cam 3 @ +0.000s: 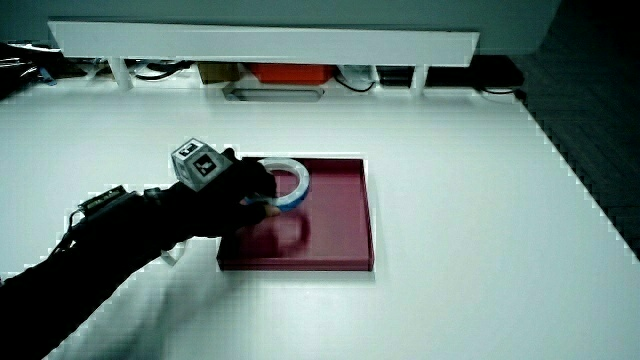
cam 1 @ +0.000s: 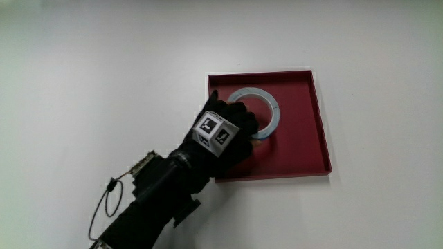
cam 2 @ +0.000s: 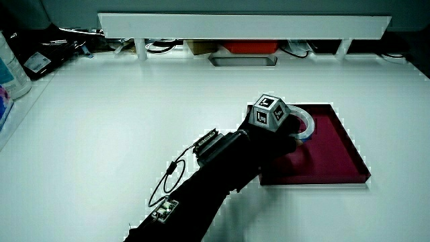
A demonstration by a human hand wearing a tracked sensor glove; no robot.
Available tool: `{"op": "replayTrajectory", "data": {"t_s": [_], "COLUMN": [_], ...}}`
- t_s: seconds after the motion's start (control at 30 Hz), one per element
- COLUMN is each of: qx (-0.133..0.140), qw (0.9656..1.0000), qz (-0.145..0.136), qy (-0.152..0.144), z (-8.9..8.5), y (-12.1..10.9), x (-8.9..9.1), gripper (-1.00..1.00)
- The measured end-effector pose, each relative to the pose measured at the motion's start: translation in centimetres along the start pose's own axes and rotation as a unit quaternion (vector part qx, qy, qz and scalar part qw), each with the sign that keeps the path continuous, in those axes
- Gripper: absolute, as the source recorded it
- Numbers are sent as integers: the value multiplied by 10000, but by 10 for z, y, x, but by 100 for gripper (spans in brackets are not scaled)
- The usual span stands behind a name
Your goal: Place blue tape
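Main view shows a white desk (cam 1: pixel 83 62) seen from above. Nearest to the person is the forearm (cam 1: pixel 149 200) in a black sleeve, with a thin looped cable (cam 1: pixel 104 204) hanging beside it and a small connector part on the wrist. From there the arm reaches up to the hand (cam 1: pixel 225 135), in a black glove with a small patterned cube (cam 1: pixel 216 131) on its back. The hand is over the edge of a dark red tray (cam 1: pixel 304 149), at the side of the tray that is closest to the forearm.

The fingers (cam 1: pixel 243 117) are closed around the rim of the blue tape (cam 1: pixel 266 111), a pale blue ring. The part of the ring nearer to the person is covered by the fingers; the rest is free and visible. In a side view the blue tape (cam 3: pixel 292 180) looks tilted, with one side raised above the tray floor (cam 3: pixel 330 225) and a shadow under it; I cannot tell if its lower edge touches the tray. In a side view the cube (cam 2: pixel 269 113) is on top of the hand (cam 2: pixel 272 138), and the tape (cam 2: pixel 304 122) shows just past it.

Farther from the person, in both side views, a low white partition (cam 2: pixel 242 25) runs along the desk, with cables and some boxes under it.
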Motion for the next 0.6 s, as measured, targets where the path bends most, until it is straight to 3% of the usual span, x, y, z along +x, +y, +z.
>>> {"op": "replayTrajectory", "data": {"t_s": [0.2, 0.4, 0.6], "qx": [-267, -355, -486], "qw": [9995, 9991, 9984], "qz": [170, 208, 263], "qy": [2, 85, 113], "z": [-15, -16, -17], "y": [5, 8, 9], "x": [-7, -7, -7], "gripper": [0, 0, -12]}}
